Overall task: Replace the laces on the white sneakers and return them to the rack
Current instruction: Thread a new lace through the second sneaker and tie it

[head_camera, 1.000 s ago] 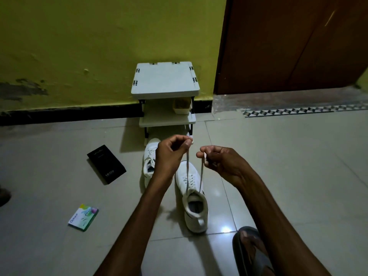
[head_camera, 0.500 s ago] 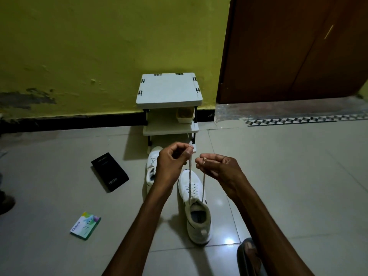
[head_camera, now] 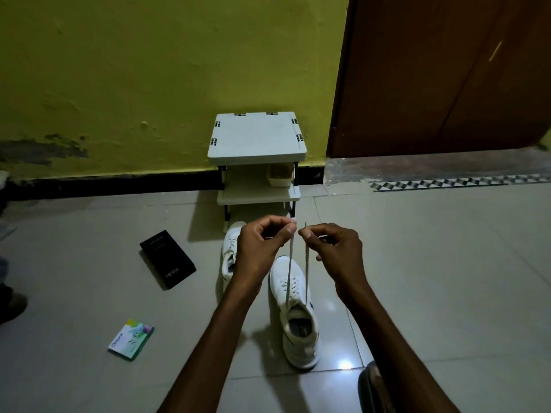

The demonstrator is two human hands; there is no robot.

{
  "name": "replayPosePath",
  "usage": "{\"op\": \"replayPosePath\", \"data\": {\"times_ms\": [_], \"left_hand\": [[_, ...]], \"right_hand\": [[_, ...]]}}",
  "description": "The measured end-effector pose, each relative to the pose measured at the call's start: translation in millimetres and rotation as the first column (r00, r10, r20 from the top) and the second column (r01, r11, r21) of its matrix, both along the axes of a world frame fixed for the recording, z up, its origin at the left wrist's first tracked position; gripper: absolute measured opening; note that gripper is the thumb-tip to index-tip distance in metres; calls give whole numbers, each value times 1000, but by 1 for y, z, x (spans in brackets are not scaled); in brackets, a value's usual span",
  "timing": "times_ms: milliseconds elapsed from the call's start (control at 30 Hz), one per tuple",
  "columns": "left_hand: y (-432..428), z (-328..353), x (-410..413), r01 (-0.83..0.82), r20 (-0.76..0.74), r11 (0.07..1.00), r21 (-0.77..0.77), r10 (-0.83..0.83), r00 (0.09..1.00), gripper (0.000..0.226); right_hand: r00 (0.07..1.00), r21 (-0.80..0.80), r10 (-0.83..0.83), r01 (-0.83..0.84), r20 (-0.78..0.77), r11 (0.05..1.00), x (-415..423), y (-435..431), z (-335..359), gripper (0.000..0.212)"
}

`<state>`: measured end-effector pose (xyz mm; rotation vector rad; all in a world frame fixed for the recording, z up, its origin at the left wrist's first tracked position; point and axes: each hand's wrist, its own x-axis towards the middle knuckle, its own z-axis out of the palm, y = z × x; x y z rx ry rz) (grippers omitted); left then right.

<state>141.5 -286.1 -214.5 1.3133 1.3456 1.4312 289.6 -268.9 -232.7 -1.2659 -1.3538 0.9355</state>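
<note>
- Tiled floor (head_camera: 417,263): one pale, glossy surface; one yellow-green wall (head_camera: 149,70) at the far side; one brown door (head_camera: 447,70) far right.
- One white rack (head_camera: 256,138), two shelves, far centre against the wall; its lower shelf holds one small tub (head_camera: 280,175) at the right end.
- Two white sneakers, both on the floor just in front of the rack, toes toward it.
- One near sneaker (head_camera: 298,347), centre, with its heel nearest the viewer.
- One far sneaker (head_camera: 231,248), just left of it and partly hidden behind a hand.
- One lace (head_camera: 289,263): two ends rise side by side from the near sneaker's upper eyelets, both drawn straight.
- One left hand (head_camera: 262,245), raised over the sneakers, thumb and forefinger pinching the left lace end, other fingers curled.
- One right hand (head_camera: 334,248), level with it, pinching the right lace end; the tip pokes above the fingers. The hands are close but apart.
- One black box (head_camera: 167,259), flat on the floor left of the sneakers.
- One green-and-white packet (head_camera: 131,338), near left.
- One dark shoe (head_camera: 12,302), cut off by the left edge.
</note>
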Motion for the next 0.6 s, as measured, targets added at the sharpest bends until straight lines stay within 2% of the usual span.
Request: {"op": "replayPosePath", "data": {"times_ms": [100, 300, 600], "left_hand": [[-2, 7, -1, 0, 41, 1000, 29, -1, 999, 13], [-4, 18, -3, 16, 6, 998, 58, -17, 1000, 10], [-6, 27, -19, 59, 16, 997, 53, -60, 998, 8]], "right_hand": [[1000, 37, 7, -7, 6, 999, 0, 0, 3, 8], [998, 75, 56, -56, 3, 996, -6, -5, 11, 10], [996, 38, 33, -30, -81, 999, -19, -6, 15, 14]]}}
